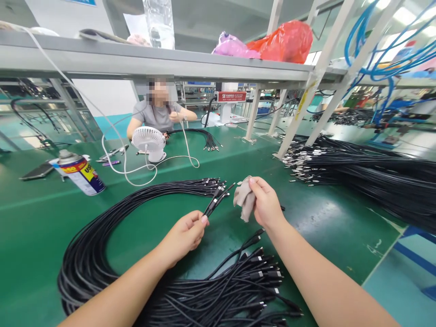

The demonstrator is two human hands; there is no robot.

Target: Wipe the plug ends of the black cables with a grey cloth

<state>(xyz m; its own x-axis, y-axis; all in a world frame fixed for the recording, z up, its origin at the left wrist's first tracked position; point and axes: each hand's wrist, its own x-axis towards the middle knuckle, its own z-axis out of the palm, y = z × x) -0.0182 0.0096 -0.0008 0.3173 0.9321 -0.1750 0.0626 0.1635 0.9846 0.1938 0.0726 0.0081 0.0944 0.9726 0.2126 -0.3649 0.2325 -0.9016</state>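
Note:
Several black cables [214, 200] stick up out of my left hand [188, 234], whose fingers are closed around them just below the plugs. My right hand [267, 202] pinches a crumpled grey-beige cloth [244, 197], a little to the right of those plugs and apart from them. Under my left forearm a large bundle of black cables [76, 254] curves across the green table. One set of its ends lies behind my left hand. Many more plugs [260, 272] fan out in front, between my forearms.
A spray can [83, 175] and white fan [150, 141] with a looping cord stand at the left. Opposite sits a person [158, 109] handling cables. A big cable pile [357, 170] lies right, beside shelf posts [303, 109]. An overhead shelf [190, 63] spans the table [136, 236].

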